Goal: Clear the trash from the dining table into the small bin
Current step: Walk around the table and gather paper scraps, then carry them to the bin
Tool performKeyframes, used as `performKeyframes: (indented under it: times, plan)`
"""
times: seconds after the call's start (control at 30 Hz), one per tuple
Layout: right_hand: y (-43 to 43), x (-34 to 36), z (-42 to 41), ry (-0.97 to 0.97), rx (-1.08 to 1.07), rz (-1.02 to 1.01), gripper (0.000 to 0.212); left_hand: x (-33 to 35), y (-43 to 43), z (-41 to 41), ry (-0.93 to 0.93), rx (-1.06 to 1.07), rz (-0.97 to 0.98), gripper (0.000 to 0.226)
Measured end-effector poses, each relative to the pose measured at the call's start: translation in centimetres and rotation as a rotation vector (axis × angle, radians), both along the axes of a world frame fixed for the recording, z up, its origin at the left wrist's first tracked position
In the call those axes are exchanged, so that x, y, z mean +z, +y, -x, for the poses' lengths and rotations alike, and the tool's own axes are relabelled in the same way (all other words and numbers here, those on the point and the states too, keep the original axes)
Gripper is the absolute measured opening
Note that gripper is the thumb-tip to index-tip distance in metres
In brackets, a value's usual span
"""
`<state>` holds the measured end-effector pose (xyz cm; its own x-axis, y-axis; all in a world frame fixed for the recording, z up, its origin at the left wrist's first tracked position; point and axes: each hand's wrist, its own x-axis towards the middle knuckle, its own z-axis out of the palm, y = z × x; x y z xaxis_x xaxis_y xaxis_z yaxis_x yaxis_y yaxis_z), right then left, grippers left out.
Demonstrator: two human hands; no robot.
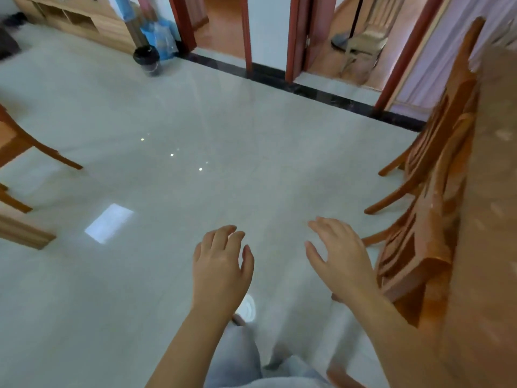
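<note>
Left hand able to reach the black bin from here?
Probably not. The left hand is open, close in front of the person, while the bin stands far across the floor by the cabinet. The way is free but needs walking.

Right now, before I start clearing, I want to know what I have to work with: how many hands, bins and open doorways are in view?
Hands: 2, the left hand and the right hand, both empty.
Bins: 1, the small bin by the far wall.
Open doorways: 2, the doorway nearer the bin and the other doorway.
Total: 5.
</note>
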<state>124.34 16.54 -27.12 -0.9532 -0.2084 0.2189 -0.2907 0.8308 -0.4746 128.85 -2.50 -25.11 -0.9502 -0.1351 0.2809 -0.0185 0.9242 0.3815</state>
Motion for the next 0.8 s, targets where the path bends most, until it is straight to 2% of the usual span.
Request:
performKeyframes:
  times: [0.2,0.43,0.63,0.8]
  plan:
    - [-2.6,-0.3,10.8,-0.022,-0.178,-0.029,0.031,-0.5,-3.1,14.2,0.026,-0.187,-0.032,0.019]
    - [-4.7,2.9,23.6,0.023,-0.345,-0.004,0.030,1.2,-5.0,30.8,0.051,-0.362,-0.048,0.023]
    - [0.3,3.1,30.3,0.004,-0.577,-0.024,0.033,1.0,0.9,41.7,-0.004,-0.582,-0.046,0.024]
    - [6.5,2.6,37.7,0.067,-0.721,-0.042,0.034,0.6,9.1,51.5,0.003,-0.718,-0.032,0.023]
